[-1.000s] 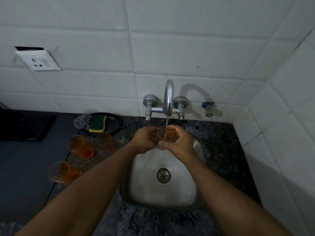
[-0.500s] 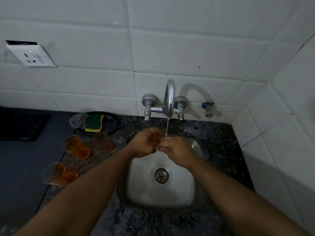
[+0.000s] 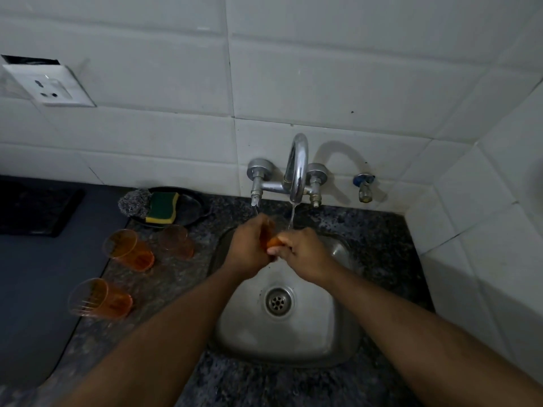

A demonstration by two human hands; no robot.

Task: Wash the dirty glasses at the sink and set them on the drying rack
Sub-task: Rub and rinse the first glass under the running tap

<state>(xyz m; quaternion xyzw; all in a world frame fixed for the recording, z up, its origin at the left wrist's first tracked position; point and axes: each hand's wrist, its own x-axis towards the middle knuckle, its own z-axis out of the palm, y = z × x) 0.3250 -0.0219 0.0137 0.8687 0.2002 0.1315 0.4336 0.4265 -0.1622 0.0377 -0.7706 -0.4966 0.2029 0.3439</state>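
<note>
Glass, orange and see-through, sits between my two hands over the back half of the sink, mostly hidden, with only a small patch of it showing. My left hand wraps around it, fingers curled shut on its side, and my right hand closes on it from the other side, its fingertips pressing at the glass where the two hands meet. A thin stream of water falls from the tap and lands just at the back of my right hand. The drain lies bare below my wrists. On the counter, left of the sink, three more orange glasses lie on their sides: one close to the sink's back left corner, one just left of it, and one nearer the counter's front edge. Behind them, against the wall, a dark dish holds a green and yellow sponge and a steel scrubber.
</note>
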